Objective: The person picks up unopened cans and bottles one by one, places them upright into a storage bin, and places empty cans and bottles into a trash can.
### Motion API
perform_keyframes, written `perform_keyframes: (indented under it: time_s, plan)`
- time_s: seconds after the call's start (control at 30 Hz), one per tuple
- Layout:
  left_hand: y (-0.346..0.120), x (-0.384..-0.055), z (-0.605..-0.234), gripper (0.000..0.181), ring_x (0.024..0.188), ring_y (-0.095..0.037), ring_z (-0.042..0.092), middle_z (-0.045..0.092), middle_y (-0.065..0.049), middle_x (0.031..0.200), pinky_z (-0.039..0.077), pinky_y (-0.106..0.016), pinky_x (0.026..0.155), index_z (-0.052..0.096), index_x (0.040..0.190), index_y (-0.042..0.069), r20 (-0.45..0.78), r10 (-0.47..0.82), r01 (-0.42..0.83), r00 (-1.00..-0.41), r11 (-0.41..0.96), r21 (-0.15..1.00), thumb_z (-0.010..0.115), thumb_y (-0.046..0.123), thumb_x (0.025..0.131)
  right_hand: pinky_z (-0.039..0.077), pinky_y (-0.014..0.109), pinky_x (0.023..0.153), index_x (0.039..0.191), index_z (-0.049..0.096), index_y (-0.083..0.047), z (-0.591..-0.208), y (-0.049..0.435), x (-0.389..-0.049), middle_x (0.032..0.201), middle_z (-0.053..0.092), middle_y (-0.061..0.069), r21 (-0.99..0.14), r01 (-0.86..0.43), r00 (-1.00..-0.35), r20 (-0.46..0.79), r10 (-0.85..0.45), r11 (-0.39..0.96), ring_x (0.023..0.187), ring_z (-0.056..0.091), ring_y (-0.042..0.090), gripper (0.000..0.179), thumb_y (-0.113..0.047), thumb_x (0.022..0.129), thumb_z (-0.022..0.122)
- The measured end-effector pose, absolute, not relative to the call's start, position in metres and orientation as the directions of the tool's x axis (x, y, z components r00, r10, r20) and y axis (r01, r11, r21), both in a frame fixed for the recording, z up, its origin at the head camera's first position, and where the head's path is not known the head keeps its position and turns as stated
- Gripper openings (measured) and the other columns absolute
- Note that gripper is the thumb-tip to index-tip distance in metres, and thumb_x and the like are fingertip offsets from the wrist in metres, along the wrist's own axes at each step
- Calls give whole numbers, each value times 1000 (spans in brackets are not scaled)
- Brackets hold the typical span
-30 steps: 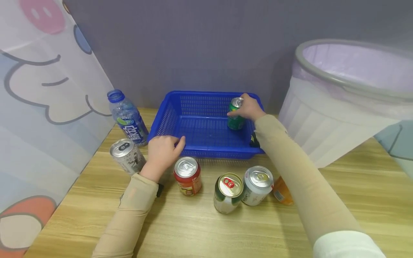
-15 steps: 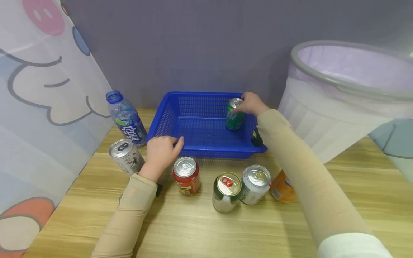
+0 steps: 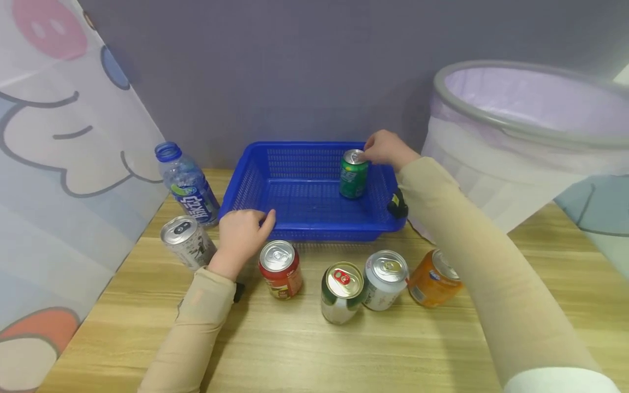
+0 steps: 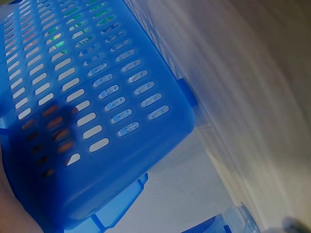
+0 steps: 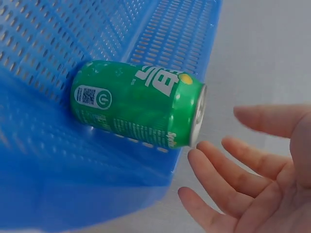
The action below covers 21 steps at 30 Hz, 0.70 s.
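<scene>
A green Sprite can (image 3: 353, 179) stands upright inside the blue plastic basket (image 3: 324, 225), at its right back. My right hand (image 3: 388, 148) is beside the can's top. In the right wrist view its fingers (image 5: 223, 184) are spread and apart from the can's lid. At the basket's front left corner, my left hand (image 3: 239, 233) grips the rim. Its fingers show through the slots of the basket wall (image 4: 155, 128) in the left wrist view. Just in front of the left hand is a red Coke can (image 3: 281, 270).
On the left stand a blue-capped plastic bottle (image 3: 189, 185) and a white patterned can (image 3: 188, 243). A green-and-gold can (image 3: 341, 295), a white can (image 3: 385, 281) and an orange Fanta can (image 3: 432, 279) line the front. A lined white bin (image 3: 481, 164) is at the right.
My right hand has let go of the Sprite can and lifted up and right from it. The can stays in the basket. My left hand keeps its place at the rim.
</scene>
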<state>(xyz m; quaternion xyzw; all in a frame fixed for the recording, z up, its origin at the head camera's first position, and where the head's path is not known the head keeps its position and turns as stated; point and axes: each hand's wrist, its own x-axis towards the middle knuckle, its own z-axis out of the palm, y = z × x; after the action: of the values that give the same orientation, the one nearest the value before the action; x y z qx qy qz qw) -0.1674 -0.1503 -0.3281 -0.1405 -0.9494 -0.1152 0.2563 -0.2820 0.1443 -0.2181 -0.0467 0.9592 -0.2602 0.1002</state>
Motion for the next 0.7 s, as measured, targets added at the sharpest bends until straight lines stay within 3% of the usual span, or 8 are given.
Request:
perform_keyframes:
  time_s: [0.3, 0.7]
  plan:
    - [-157, -168, -328, 49, 47, -30, 54, 54, -6, 48, 34, -38, 43, 45, 47, 15, 539, 207, 329, -817, 934, 141, 48, 34, 92, 45, 44, 91, 115, 57, 7, -203, 149, -271, 114, 62, 24, -490, -129, -966, -134, -220, 862, 103, 62, 37, 34, -18, 92, 54]
    - [-157, -167, -327, 49, 46, -30, 54, 55, -7, 49, 33, -38, 42, 47, 47, 14, 546, 212, 338, -810, 931, 140, 48, 34, 92, 44, 44, 83, 114, 60, 0, -193, 157, -234, 99, 67, 18, -363, -277, -924, -153, -351, 889, 93, 62, 33, 34, -26, 92, 55]
